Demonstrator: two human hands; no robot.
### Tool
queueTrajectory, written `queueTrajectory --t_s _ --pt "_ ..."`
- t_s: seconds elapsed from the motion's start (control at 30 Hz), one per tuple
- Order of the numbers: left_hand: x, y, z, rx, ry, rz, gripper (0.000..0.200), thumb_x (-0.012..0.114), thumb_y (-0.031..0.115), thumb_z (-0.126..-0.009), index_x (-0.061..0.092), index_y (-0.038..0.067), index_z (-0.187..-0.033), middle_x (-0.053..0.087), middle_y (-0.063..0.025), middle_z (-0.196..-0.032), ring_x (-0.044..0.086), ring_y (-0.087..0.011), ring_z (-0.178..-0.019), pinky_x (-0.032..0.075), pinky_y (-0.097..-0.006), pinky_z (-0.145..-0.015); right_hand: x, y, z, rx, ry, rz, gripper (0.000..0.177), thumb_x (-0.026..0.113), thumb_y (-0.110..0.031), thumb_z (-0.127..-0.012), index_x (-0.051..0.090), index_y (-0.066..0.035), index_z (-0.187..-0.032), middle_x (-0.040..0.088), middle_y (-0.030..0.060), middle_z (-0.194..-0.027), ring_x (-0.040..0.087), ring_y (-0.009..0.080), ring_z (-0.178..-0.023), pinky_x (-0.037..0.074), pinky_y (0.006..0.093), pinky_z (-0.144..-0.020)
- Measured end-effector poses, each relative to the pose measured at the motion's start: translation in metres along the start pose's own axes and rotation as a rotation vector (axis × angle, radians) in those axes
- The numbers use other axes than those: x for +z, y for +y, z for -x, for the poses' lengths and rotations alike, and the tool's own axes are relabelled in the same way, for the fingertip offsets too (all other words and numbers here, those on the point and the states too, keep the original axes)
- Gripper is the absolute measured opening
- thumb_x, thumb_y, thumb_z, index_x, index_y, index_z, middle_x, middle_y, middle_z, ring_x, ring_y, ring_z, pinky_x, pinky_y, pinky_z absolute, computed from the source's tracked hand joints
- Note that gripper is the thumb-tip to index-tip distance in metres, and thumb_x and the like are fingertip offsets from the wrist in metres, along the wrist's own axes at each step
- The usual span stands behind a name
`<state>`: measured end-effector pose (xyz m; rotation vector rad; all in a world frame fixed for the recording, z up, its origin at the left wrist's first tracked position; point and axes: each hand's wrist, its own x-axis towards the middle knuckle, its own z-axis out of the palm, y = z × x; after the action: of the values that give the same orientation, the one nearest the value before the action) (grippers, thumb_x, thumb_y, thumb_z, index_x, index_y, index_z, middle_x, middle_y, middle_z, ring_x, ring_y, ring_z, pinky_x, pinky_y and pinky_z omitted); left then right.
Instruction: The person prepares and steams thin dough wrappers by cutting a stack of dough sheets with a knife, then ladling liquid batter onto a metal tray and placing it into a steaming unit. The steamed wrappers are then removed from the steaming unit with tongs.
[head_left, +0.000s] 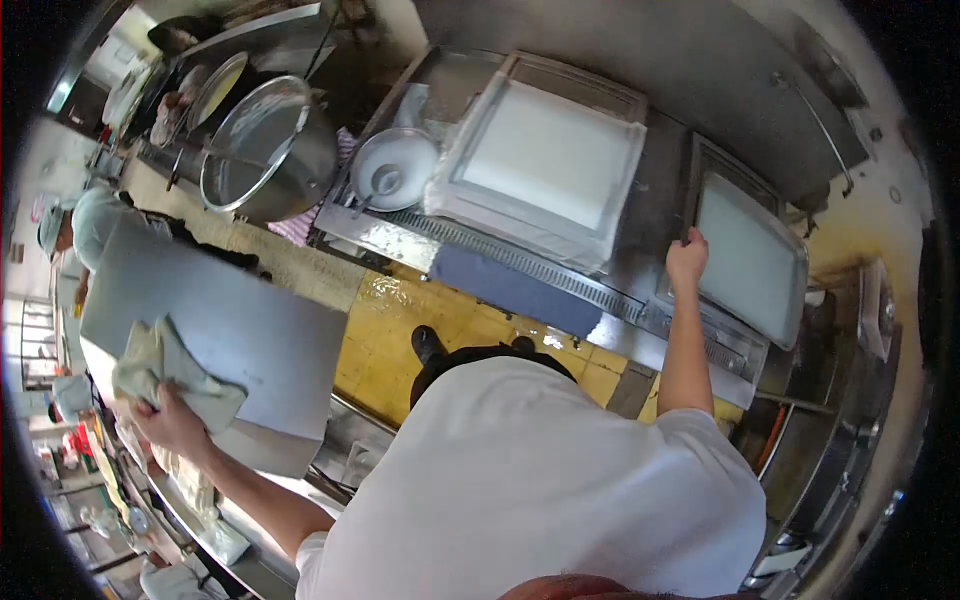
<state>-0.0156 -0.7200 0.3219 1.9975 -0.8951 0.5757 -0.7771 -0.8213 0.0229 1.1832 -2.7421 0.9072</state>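
Note:
My left hand point(172, 420) is closed on a crumpled cream cloth point(180, 375), which lies over a flat, pale metal sheet point(215, 285) at my left. Out to the right, my right hand point(688, 258) has its fingers curled at the near-left edge of a shallow rectangular tray point(755, 255) with a smooth whitish surface. Whether those fingers grip the rim or a thin frame beside it is hard to see. Another rectangular tray point(545, 150), filled with white and edged by a clear sheet, sits on the steel counter to the left of it.
A white-coated bowl point(395, 165) with a ladle inside stands beside a large steel pot point(270, 150). A blue-grey cloth point(515, 290) hangs along the counter's front point(400, 240). Yellow tiles point(385, 310) look wet. A person in a cap point(95, 225) is at far left.

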Motion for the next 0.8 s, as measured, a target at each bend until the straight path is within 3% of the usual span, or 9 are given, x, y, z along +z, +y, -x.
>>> queueTrajectory --t_s 0.13,0.17,0.23,0.27,0.33,0.43,0.53,0.57,0.8 --pt "0.066 0.099 0.015 0.111 -0.226 0.539 0.029 0.072 -0.001 -0.075 0.055 -0.002 -0.099 0.06 -0.0047 -0.09 0.055 -0.0153 -0.08 0.048 -0.0313 -0.074 -0.034 0.034 0.023 0.178 -0.275 0.212 0.044 0.061 -0.023 -0.088 0.062 0.0 -0.126 0.06 0.0238 -0.128 0.053 0.0415 -0.123 0.037 0.0543 -0.109" --pt "0.085 0.123 0.018 0.255 -0.243 0.569 0.028 0.072 0.0 -0.074 0.057 -0.001 -0.098 0.061 -0.0045 -0.091 0.056 -0.0145 -0.081 0.047 -0.03 -0.074 -0.041 0.039 0.029 0.202 -0.271 0.209 0.044 0.061 -0.023 -0.088 0.062 0.0 -0.126 0.06 0.0238 -0.128 0.053 0.0415 -0.123 0.037 0.0543 -0.109" --pt "0.123 0.183 0.032 0.314 -0.379 0.695 0.023 0.07 0.001 -0.074 0.059 -0.001 -0.094 0.063 -0.0034 -0.087 0.056 -0.014 -0.081 0.047 -0.0286 -0.075 -0.055 0.05 0.042 0.077 -0.482 0.34 0.043 0.058 -0.027 -0.092 0.062 -0.002 -0.126 0.057 0.0232 -0.134 0.05 0.0403 -0.127 0.032 0.0567 -0.111" --pt "0.134 0.222 0.047 0.366 -0.413 0.762 0.021 0.069 0.001 -0.074 0.059 -0.001 -0.092 0.063 -0.0035 -0.085 0.056 -0.0139 -0.081 0.047 -0.0285 -0.075 -0.054 0.06 0.054 0.108 -0.479 0.337 0.043 0.058 -0.027 -0.092 0.062 -0.002 -0.126 0.057 0.0232 -0.134 0.05 0.0403 -0.127 0.032 0.0567 -0.111" --pt "0.182 0.256 0.057 0.424 -0.565 0.668 0.023 0.07 0.001 -0.074 0.059 -0.001 -0.094 0.063 -0.005 -0.087 0.059 -0.0141 -0.083 0.048 -0.0288 -0.076 -0.049 0.08 0.08 -0.086 -0.075 0.279 0.041 0.059 -0.023 -0.091 0.062 -0.002 -0.126 0.056 0.0239 -0.135 0.049 0.0414 -0.128 0.029 0.0561 -0.113" --pt "0.25 0.32 0.095 0.499 -0.739 0.825 0.025 0.07 0.001 -0.075 0.06 -0.001 -0.098 0.065 -0.0073 -0.087 0.063 -0.0181 -0.084 0.05 -0.0306 -0.078 -0.063 0.094 0.116 -0.101 0.027 0.241 0.043 0.062 -0.017 -0.087 0.062 0.0 -0.126 0.055 0.0256 -0.135 0.048 0.0434 -0.127 0.032 0.0549 -0.112" --pt "0.283 0.385 0.138 0.557 -0.815 0.617 0.035 0.075 0.015 -0.076 0.059 -0.003 -0.101 0.069 -0.0181 -0.093 0.067 -0.0304 -0.088 0.051 -0.0381 -0.082 -0.083 0.099 0.165 0.024 -0.059 0.218 0.047 0.063 -0.011 -0.084 0.058 0.004 -0.128 0.053 0.0292 -0.135 0.048 0.0451 -0.126 0.038 0.0524 -0.108" --pt "0.351 0.384 0.15 0.626 -0.837 0.774 0.041 0.076 0.023 -0.074 0.06 -0.004 -0.101 0.069 -0.0229 -0.095 0.068 -0.0362 -0.091 0.051 -0.0407 -0.084 -0.091 0.098 0.179 0.066 -0.1 0.199 0.05 0.064 -0.008 -0.083 0.056 0.007 -0.129 0.052 0.031 -0.134 0.048 0.046 -0.125 0.041 0.0511 -0.106" --pt "0.442 0.461 0.246 0.835 -0.937 0.761 0.04 0.073 0.025 -0.075 0.063 -0.002 -0.102 0.069 -0.0276 -0.097 0.067 -0.0441 -0.097 0.052 -0.0456 -0.084 -0.103 0.085 0.275 0.387 -0.156 0.223 0.054 0.065 -0.008 -0.082 0.052 0.009 -0.132 0.052 0.0319 -0.135 0.048 0.0477 -0.124 0.04 0.0501 -0.108"
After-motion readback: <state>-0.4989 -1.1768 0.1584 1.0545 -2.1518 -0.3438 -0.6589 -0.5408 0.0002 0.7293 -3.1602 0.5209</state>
